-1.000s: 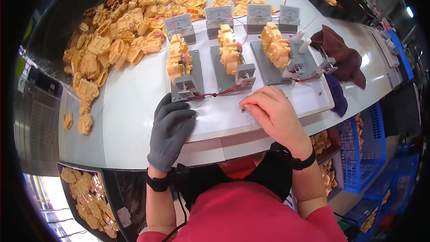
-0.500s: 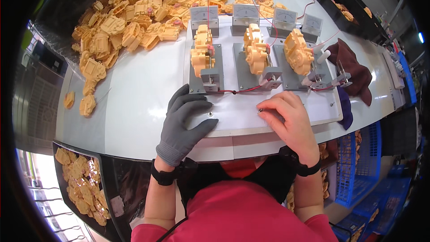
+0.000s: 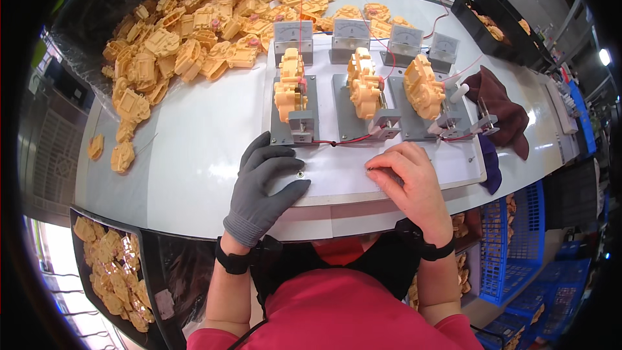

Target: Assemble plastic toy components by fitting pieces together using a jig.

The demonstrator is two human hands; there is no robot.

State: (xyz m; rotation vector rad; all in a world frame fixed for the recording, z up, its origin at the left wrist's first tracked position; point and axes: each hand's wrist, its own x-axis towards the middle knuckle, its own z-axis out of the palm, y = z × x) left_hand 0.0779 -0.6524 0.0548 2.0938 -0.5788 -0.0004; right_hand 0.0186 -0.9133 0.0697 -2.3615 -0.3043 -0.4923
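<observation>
My left hand point(image 3: 262, 188), in a grey glove, rests on the white board point(image 3: 337, 181) with thumb and fingers apart. Between them stands a small metal toggle switch point(image 3: 300, 174), not gripped. Bare, my right hand point(image 3: 413, 180) pinches a second small switch point(image 3: 370, 169) that its fingertips partly cover. Beyond my hands, three yellow plastic gear housings sit in grey test fixtures: a left one point(image 3: 289, 94), a middle one point(image 3: 364, 87) and a right one point(image 3: 424, 91). Red and black wires point(image 3: 334, 143) run between the fixtures.
Several analog meters point(image 3: 350, 39) stand behind the fixtures. A heap of yellow housings point(image 3: 188, 32) covers the back left. Brown cloth point(image 3: 499, 110) lies at the right, near a black bin point(image 3: 486, 23). Below the table are a box of housings point(image 3: 113, 272) and blue crates point(image 3: 518, 240).
The whole view has shifted slightly, with the fixtures appearing lower and a little further left. Both hands keep nearly the same pose beside the switches.
</observation>
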